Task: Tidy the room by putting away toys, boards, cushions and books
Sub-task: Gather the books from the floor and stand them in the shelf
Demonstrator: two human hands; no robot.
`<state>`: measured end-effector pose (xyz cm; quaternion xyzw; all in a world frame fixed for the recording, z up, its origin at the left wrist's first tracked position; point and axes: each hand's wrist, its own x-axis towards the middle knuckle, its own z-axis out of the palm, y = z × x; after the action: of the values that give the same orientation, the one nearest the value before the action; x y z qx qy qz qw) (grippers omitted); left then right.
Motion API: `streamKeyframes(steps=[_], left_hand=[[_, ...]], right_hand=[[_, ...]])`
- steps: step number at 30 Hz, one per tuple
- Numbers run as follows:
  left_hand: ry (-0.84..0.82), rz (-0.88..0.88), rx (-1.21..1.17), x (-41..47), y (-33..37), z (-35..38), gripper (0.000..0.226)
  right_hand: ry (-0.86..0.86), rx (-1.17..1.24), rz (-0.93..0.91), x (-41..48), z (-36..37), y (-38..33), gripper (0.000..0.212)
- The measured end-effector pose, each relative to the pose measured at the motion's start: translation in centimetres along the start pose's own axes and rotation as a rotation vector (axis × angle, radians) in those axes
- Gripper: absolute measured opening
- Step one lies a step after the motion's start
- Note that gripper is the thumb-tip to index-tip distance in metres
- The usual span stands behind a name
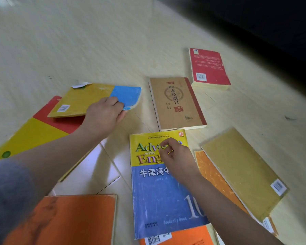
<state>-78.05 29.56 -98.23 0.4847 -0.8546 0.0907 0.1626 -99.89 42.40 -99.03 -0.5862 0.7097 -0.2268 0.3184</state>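
Nine books lie scattered on the floor (78, 41), by my count; biggest is the red-and-yellow book (34, 133), broad and probably floppy, so take both long edges; the blue textbook (159, 195) looks thin, light, glossy, likely slippery; your right hand (177, 157) sits curled over its cover, holding or not I cannot tell; your left hand (103, 117) grips the smaller yellow-and-blue book (88, 98) at its worn corner, partly atop the big one; soft paperback, expect sag.

home room, tiled floor (95, 41), scattered schoolbooks (166, 183)
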Motion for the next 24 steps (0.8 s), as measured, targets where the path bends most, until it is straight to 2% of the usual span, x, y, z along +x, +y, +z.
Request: streamKeyframes(steps=[6, 12, 15, 18, 21, 24], left_hand=[[0.260, -0.008, -0.197, 0.8, 3.7, -7.9, 0.035], [0.430, -0.090, -0.437, 1.9, 8.8, -15.2, 0.032], [0.426, -0.267, -0.654, 2.1, 11.2, -17.2, 0.033], [0.344, -0.453, -0.898, 2.4, 13.3, -17.8, 0.038], [0.259, -0.648, -0.928, 2.1, 14.7, -17.6, 0.045], [0.123, -0.899, -0.928, 1.0, 13.7, -14.6, 0.046]], right_hand=[[0.012, 0.210, 0.058, -1.2, -2.5, -1.4, 0.025], [0.043, 0.425, 0.027, -3.9, -6.8, -2.6, 0.069], [-0.045, 0.561, -0.029, -5.7, -8.9, -2.4, 0.060], [-0.156, 0.707, -0.035, -7.4, -10.1, -1.7, 0.052], [-0.290, 0.844, 0.120, -9.5, -11.7, -0.2, 0.045], [-0.394, 0.738, 0.225, -11.4, -12.4, 1.9, 0.029]])
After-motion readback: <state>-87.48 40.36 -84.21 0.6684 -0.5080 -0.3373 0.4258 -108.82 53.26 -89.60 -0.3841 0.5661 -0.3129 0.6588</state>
